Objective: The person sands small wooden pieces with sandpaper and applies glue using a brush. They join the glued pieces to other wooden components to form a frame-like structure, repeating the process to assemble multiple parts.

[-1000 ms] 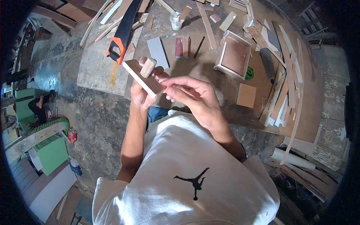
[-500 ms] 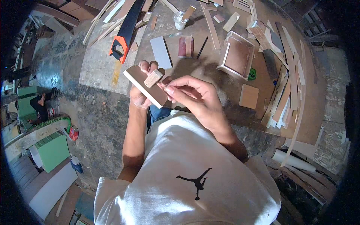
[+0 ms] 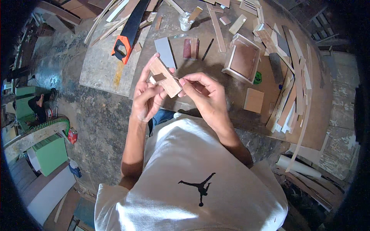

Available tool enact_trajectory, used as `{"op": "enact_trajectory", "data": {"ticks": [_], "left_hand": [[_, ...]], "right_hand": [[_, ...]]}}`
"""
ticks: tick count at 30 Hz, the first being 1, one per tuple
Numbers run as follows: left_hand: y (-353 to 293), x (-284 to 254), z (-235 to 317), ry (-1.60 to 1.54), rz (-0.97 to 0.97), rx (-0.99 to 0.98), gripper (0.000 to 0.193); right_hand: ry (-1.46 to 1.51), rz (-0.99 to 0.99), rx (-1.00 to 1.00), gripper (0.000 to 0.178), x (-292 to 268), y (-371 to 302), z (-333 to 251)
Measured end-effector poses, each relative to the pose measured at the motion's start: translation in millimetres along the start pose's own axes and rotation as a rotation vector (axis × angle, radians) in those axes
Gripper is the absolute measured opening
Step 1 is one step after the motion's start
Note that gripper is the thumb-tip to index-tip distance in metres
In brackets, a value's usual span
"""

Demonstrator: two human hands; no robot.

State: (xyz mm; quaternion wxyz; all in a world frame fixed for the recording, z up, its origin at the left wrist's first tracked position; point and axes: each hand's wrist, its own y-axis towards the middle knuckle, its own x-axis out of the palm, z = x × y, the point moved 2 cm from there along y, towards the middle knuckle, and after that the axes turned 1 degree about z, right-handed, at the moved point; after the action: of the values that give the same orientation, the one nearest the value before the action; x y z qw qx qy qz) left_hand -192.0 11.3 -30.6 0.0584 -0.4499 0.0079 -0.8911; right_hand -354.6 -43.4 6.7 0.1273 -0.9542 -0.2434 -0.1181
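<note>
Above the near edge of the table, my left hand (image 3: 144, 101) grips a small flat wooden board (image 3: 171, 85), its thumb below and its fingers behind. A little wooden block (image 3: 157, 79) sticks out from the board's face. My right hand (image 3: 208, 93) is closed in a pinch at the board's right edge. Its fingertips meet there, and whatever is between them is too small to make out. Just beyond the hands lie a grey-topped rectangular board (image 3: 164, 51) and a dark red block with a wooden strip (image 3: 191, 49).
A handsaw with an orange handle (image 3: 121, 49) lies at the left. Farther back stands a white cup (image 3: 185, 24) with a wooden stick. To the right are an open wooden box (image 3: 242, 57), a green tape measure (image 3: 258, 77), a square wooden piece (image 3: 254, 99) and piled wood strips (image 3: 296, 84).
My left hand has turned the board over to a different face and angle, its thumb now in view. My right hand stays pinched at the board's edge.
</note>
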Motion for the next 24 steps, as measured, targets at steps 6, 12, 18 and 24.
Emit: {"op": "enact_trajectory", "data": {"ticks": [6,12,18,24], "left_hand": [[-10.0,17.0,1.1,0.073,0.042,0.053,0.083],[-8.6,15.0,6.3,0.480,0.158,0.001,0.081],[-14.0,8.0,5.1,0.594,0.125,0.001,0.082],[-11.3,21.6,3.2,0.571,0.079,0.035,0.078]], "right_hand": [[-0.075,0.040,-0.022,0.014,-0.8,2.4,12.2],[-0.146,0.108,-0.115,0.014,-22.3,10.7,1.8],[-0.447,0.178,-0.176,0.014,-42.2,22.6,-35.5],[-0.587,0.163,-0.334,0.015,-36.8,15.8,-8.1]]}}
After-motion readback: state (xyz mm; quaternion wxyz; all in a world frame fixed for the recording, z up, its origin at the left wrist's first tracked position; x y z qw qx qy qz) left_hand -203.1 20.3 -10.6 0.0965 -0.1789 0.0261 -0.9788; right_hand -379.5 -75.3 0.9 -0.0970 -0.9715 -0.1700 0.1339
